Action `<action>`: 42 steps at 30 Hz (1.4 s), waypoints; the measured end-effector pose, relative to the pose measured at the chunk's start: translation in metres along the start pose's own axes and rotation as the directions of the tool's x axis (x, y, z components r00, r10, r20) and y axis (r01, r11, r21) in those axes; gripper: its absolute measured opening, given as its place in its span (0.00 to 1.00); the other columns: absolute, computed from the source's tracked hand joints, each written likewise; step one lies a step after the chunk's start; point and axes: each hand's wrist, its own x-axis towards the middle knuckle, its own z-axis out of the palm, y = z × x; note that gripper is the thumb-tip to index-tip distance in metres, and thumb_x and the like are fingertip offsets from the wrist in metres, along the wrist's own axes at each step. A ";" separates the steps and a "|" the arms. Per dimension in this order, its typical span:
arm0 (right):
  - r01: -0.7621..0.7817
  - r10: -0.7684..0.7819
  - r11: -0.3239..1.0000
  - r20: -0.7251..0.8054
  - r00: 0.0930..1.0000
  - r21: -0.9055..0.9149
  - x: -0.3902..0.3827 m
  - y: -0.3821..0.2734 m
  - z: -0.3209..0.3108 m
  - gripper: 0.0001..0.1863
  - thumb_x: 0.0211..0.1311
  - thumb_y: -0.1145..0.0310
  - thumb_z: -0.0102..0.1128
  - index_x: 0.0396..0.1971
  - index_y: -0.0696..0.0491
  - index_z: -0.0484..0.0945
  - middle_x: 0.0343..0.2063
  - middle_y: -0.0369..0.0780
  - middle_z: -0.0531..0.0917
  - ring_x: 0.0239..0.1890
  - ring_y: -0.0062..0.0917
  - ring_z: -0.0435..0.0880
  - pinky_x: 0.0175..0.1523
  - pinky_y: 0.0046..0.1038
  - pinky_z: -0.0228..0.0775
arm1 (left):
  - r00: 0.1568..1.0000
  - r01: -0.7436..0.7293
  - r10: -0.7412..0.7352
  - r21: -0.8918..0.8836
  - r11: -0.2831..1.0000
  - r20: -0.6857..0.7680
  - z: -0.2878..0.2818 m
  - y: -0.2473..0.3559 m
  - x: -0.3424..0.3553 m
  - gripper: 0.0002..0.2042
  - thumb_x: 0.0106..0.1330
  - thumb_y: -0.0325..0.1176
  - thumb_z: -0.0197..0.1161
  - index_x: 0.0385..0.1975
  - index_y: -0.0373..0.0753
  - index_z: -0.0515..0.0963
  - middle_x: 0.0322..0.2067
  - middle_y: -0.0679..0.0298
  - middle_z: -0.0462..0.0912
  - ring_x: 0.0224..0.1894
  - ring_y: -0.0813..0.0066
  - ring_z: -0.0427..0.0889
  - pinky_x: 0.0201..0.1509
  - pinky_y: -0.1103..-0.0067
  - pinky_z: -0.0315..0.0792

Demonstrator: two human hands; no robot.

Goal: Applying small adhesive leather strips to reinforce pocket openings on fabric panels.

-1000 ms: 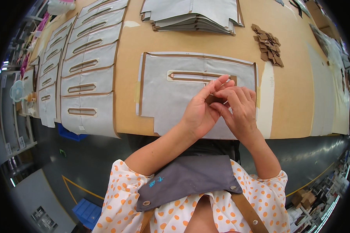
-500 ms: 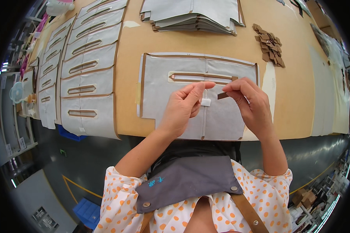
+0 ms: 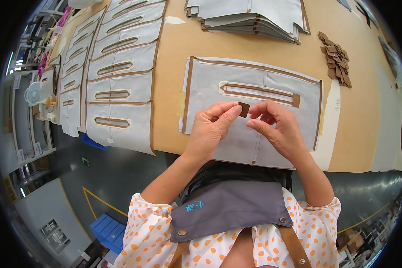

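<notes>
Thumb and forefinger of the left hand point(image 3: 210, 130) pinch a small brown piece point(image 3: 244, 110), which juts out past their tips at about two o'clock from the palm. Seen from the right hand point(image 3: 277, 127), the piece lies toward ten o'clock; that hand's thumb and fingers are bent and parted, just beside it, and whether a fingertip brushes its edge I cannot tell.

The piece is flat, dark brown, plain and four-sided, tipped at a slant, with the side toward nine o'clock partly covered by the left thumb. It is held up in front of a grey panel point(image 3: 207, 80) edged with brown strips. At one o'clock from the piece, the panel bears a long slot point(image 3: 260, 93) framed in brown within a pale border; a brown tab point(image 3: 296, 100) sits across the slot's three o'clock end.

Farther off, a heap of brown pieces point(image 3: 336, 61) lies on the tan table point(image 3: 174, 53) toward two o'clock. A stack of grey panels point(image 3: 254, 15) is near twelve, and overlapping slotted panels point(image 3: 120, 100) lie in rows toward nine.
</notes>
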 end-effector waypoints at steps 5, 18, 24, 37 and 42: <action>-0.108 0.102 0.979 0.043 0.994 0.175 0.007 0.003 0.014 0.09 0.68 0.68 0.66 0.37 0.59 0.80 0.28 0.35 0.81 0.28 0.15 0.76 0.35 0.22 0.71 | 0.997 -0.071 0.070 0.110 0.991 0.010 -0.004 -0.001 -0.001 0.09 0.68 0.27 0.68 0.46 0.36 0.85 0.32 0.71 0.84 0.24 0.92 0.68 0.26 0.89 0.60; 0.460 -0.505 0.719 0.063 0.861 -0.522 0.021 0.019 0.032 0.18 0.51 0.67 0.74 0.42 0.53 0.80 0.39 0.37 0.79 0.40 0.31 0.78 0.43 0.32 0.73 | 0.990 -0.124 0.138 0.584 0.802 0.020 -0.050 0.055 0.035 0.06 0.66 0.30 0.69 0.39 0.35 0.85 0.33 0.70 0.85 0.35 0.87 0.78 0.39 0.87 0.71; 0.483 -0.529 0.665 0.098 0.843 -0.569 0.020 0.033 0.037 0.21 0.49 0.68 0.73 0.44 0.52 0.79 0.43 0.36 0.77 0.43 0.30 0.76 0.48 0.34 0.71 | 0.995 -0.080 0.017 0.702 0.707 0.096 -0.053 0.069 0.065 0.08 0.65 0.33 0.70 0.37 0.35 0.86 0.31 0.71 0.84 0.34 0.87 0.77 0.38 0.86 0.70; 0.483 -0.534 0.668 0.089 0.841 -0.566 0.021 0.037 0.038 0.22 0.48 0.68 0.73 0.45 0.51 0.79 0.44 0.35 0.76 0.44 0.29 0.76 0.48 0.32 0.70 | 0.995 -0.049 -0.043 0.824 0.565 0.089 -0.046 0.075 0.083 0.09 0.63 0.36 0.71 0.35 0.36 0.87 0.26 0.74 0.80 0.29 0.89 0.72 0.33 0.87 0.67; 0.482 -0.532 0.669 0.088 0.842 -0.566 0.021 0.037 0.038 0.21 0.48 0.68 0.73 0.45 0.51 0.79 0.44 0.35 0.76 0.43 0.28 0.75 0.48 0.31 0.69 | 0.997 -0.054 -0.024 0.843 0.535 0.079 -0.046 0.073 0.085 0.10 0.63 0.36 0.71 0.35 0.36 0.87 0.25 0.74 0.80 0.29 0.89 0.72 0.33 0.86 0.67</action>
